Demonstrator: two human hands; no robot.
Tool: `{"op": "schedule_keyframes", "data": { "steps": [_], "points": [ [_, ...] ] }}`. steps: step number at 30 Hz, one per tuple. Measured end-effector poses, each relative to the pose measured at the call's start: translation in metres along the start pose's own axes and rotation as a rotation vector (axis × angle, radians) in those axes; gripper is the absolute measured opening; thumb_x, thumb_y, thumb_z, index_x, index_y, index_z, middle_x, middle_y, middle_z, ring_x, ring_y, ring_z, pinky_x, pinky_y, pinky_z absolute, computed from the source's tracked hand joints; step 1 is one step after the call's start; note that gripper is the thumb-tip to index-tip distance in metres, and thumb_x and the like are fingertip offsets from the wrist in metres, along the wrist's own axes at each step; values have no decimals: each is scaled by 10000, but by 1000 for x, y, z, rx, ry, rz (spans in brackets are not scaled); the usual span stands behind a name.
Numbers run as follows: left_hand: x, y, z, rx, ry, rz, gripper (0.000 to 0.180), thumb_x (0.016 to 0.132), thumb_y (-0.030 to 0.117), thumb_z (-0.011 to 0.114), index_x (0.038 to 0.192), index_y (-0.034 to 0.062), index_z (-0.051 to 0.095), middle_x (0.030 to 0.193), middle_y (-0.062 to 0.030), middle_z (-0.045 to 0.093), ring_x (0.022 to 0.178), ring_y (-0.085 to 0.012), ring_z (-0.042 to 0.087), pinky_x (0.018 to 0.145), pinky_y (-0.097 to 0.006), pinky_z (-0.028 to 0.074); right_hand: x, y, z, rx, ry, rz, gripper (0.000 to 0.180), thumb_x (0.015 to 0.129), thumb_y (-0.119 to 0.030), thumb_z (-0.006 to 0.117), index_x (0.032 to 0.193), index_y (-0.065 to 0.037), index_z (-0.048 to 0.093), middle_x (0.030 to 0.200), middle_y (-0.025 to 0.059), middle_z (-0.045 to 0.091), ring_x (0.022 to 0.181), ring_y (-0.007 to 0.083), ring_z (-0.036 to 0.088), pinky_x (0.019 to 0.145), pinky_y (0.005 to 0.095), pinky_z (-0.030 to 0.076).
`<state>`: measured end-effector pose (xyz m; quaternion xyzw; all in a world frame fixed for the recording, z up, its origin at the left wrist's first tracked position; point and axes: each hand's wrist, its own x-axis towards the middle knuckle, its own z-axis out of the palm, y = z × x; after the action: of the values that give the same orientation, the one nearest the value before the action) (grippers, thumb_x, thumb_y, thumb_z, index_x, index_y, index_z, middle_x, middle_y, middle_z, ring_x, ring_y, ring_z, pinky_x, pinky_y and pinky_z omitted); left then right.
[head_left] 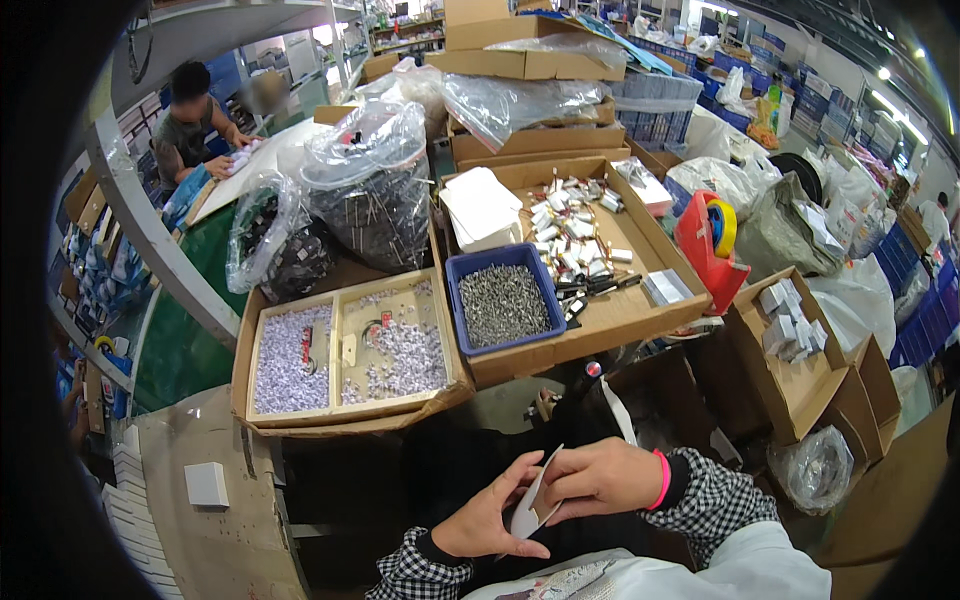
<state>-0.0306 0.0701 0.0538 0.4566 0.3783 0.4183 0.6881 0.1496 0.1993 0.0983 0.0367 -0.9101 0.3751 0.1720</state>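
Above my lap, my left hand (492, 518) and my right hand (612, 480) hold a bent piece of white card (535, 508) between them. The left thumb and fingers grip it from the left side. Fingers of the right hand press into its fold from the right, so part of the card is hidden. Similar flat white cards (482, 208) lie stacked in the cardboard tray ahead. A blue basket (452, 300) full of small metal pieces stands beside them. Left of it, a wooden divided tray (336, 350) holds many tiny whitish parts.
Small white wired parts (575, 225) fill the cardboard tray. A red tape dispenser (697, 245) stands at its right edge. A carton (790, 370) with small white boxes sits further right. One white box (206, 485) lies on cardboard at left. A person (190, 130) works at far left.
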Motion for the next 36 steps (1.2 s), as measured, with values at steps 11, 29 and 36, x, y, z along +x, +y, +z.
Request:
{"op": "schedule_keyframes", "data": {
  "steps": [11,29,36],
  "points": [
    [-10,-46,-33,-356,57,120,1164,475,524,837,1365,7,292,1284,-43,451,1165,-125,421,995,-304,342,5,22,10,404,246,334,471,716,-137,772,1144,-43,598,995,102,608,945,208,580,780,312,489],
    [16,-78,3,-190,468,80,843,864,684,236,1378,18,295,1303,-109,459,1182,-203,462,1003,-315,360,-26,60,76,718,331,736,463,953,-111,473,1379,3,333,1202,111,548,1088,137,519,931,249,402],
    [19,-91,15,-591,679,120,707,942,585,168,1354,41,353,1286,-115,490,1157,-216,496,977,-328,391,-15,40,126,486,583,688,497,953,-207,455,1357,32,293,1255,207,477,1158,294,486,979,334,363]
  ]
}}
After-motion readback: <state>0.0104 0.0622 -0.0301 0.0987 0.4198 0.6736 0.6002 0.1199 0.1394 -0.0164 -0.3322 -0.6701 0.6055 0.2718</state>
